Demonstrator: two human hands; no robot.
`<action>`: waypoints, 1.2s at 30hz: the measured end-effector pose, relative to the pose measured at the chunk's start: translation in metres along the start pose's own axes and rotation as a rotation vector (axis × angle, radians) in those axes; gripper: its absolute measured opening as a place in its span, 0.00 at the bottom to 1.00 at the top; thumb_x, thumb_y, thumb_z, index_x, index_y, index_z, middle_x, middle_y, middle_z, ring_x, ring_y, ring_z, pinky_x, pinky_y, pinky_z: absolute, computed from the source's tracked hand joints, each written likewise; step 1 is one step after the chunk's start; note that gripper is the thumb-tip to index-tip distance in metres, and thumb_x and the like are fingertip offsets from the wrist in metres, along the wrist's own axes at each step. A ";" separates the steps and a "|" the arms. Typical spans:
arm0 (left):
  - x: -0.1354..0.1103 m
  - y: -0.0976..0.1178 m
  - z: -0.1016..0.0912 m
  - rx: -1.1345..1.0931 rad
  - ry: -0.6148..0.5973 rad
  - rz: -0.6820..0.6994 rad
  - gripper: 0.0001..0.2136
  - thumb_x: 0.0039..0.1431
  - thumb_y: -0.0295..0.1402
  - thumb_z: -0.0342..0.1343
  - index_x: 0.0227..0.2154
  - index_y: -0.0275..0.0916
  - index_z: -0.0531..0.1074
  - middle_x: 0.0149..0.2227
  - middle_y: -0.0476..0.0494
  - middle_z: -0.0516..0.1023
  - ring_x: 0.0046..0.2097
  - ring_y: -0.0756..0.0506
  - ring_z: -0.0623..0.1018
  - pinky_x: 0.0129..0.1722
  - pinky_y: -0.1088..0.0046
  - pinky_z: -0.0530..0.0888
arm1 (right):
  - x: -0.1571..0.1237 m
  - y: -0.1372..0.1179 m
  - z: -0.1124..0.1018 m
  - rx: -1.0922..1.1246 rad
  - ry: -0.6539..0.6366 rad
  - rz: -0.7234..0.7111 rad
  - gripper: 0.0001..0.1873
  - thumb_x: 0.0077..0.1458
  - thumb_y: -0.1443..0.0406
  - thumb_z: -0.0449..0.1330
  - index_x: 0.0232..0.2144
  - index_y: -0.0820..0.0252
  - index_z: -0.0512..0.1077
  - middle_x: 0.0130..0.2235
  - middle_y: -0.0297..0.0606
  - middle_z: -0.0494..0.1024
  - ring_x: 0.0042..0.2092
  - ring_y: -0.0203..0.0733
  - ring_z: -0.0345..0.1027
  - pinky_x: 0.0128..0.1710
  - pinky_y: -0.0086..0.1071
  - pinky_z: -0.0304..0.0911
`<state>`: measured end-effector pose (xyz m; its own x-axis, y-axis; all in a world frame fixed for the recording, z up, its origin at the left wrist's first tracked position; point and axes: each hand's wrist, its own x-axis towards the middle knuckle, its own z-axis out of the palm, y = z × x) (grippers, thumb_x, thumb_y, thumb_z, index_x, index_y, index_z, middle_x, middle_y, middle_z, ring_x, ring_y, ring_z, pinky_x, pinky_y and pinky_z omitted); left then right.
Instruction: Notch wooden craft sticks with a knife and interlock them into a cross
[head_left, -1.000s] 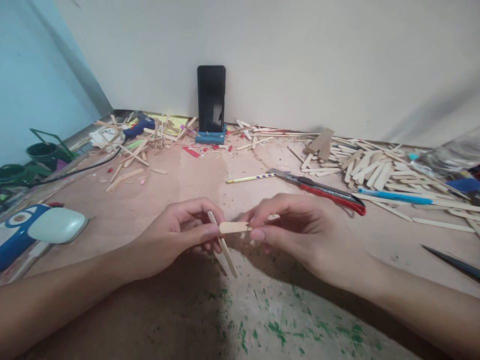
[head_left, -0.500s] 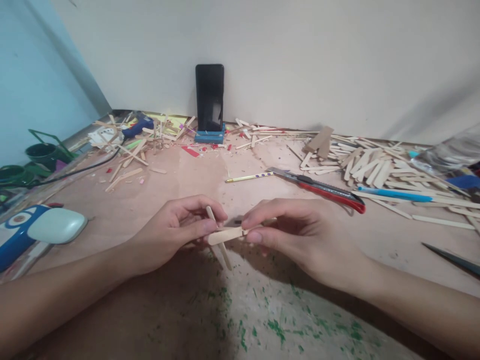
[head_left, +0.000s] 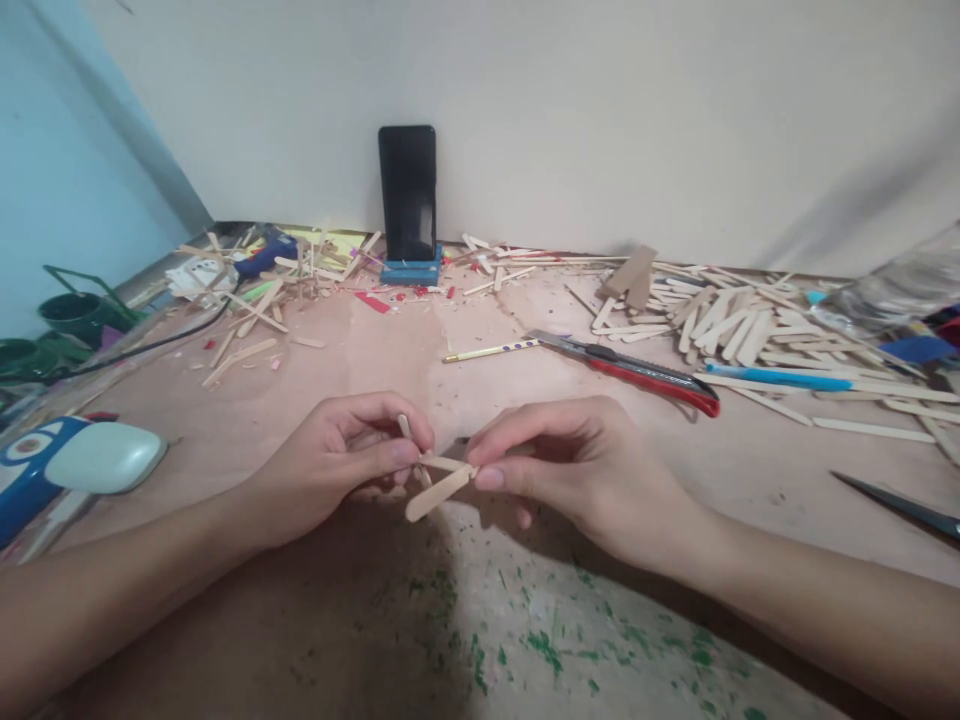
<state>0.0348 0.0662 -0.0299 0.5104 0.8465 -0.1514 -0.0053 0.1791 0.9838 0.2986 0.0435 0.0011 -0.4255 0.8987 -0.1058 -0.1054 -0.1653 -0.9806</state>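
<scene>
Between thumb and forefinger, my left hand (head_left: pixel 352 455) pinches crossed popsicle sticks. One thin stick end (head_left: pixel 405 426) pokes up past the fingertips, and another stick (head_left: pixel 446 464) runs across toward the right. My right hand (head_left: pixel 574 460) pinches the near end of a wide, round-tipped popsicle stick (head_left: pixel 437 495), which slants down to the left. The two sticks meet in a V at the right fingertips; whether they are joined there I cannot tell. Both hands are above the table, and the right fingers partly hide the pieces.
Behind the hands lie a red-and-black box cutter (head_left: pixel 637 375) and a patterned pencil (head_left: pixel 491 351). A pile of popsicle sticks (head_left: pixel 735 325) spreads at the right, with a blue pen (head_left: pixel 780 377). A phone (head_left: pixel 409 195) stands at the wall. Scissors (head_left: pixel 896 503) lie far right, a blue glue gun (head_left: pixel 266 252) back left.
The wide stick has swung downward, opening a V with the stick behind it. The view has shifted slightly, so the table things sit a little further left.
</scene>
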 end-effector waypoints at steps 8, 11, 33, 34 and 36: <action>-0.002 0.000 0.000 0.018 -0.014 0.007 0.18 0.66 0.50 0.78 0.38 0.40 0.84 0.33 0.48 0.80 0.31 0.53 0.75 0.30 0.83 0.72 | 0.003 0.001 -0.004 0.077 -0.068 0.059 0.18 0.47 0.55 0.87 0.26 0.57 0.86 0.33 0.40 0.89 0.25 0.32 0.74 0.25 0.27 0.69; -0.002 0.001 0.000 0.013 -0.039 0.016 0.17 0.65 0.49 0.78 0.37 0.40 0.86 0.35 0.48 0.82 0.32 0.54 0.76 0.32 0.84 0.73 | 0.004 0.000 -0.009 0.062 -0.105 0.096 0.19 0.48 0.54 0.87 0.28 0.60 0.87 0.32 0.41 0.88 0.26 0.32 0.74 0.26 0.27 0.69; 0.003 0.006 0.003 0.013 -0.073 -0.024 0.10 0.62 0.40 0.80 0.33 0.39 0.88 0.33 0.46 0.86 0.32 0.53 0.80 0.34 0.85 0.77 | 0.002 0.003 -0.009 -0.091 -0.181 0.101 0.10 0.65 0.58 0.76 0.40 0.59 0.92 0.28 0.36 0.83 0.27 0.33 0.65 0.26 0.29 0.61; 0.003 0.006 0.003 0.020 -0.072 -0.025 0.11 0.62 0.40 0.80 0.33 0.39 0.88 0.33 0.46 0.86 0.32 0.53 0.80 0.33 0.85 0.76 | 0.002 0.003 -0.008 -0.101 -0.179 0.093 0.10 0.65 0.59 0.75 0.40 0.59 0.92 0.27 0.35 0.81 0.27 0.33 0.63 0.26 0.29 0.58; 0.003 0.006 0.003 0.034 -0.068 -0.024 0.13 0.61 0.42 0.80 0.33 0.38 0.87 0.32 0.45 0.85 0.32 0.52 0.80 0.32 0.83 0.76 | 0.003 0.003 -0.006 -0.121 -0.165 0.075 0.09 0.66 0.61 0.74 0.40 0.60 0.92 0.28 0.35 0.81 0.28 0.33 0.62 0.27 0.30 0.56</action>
<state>0.0390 0.0682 -0.0240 0.5677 0.8056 -0.1696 0.0369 0.1809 0.9828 0.3026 0.0479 -0.0030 -0.5702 0.8057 -0.1603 0.0360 -0.1704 -0.9847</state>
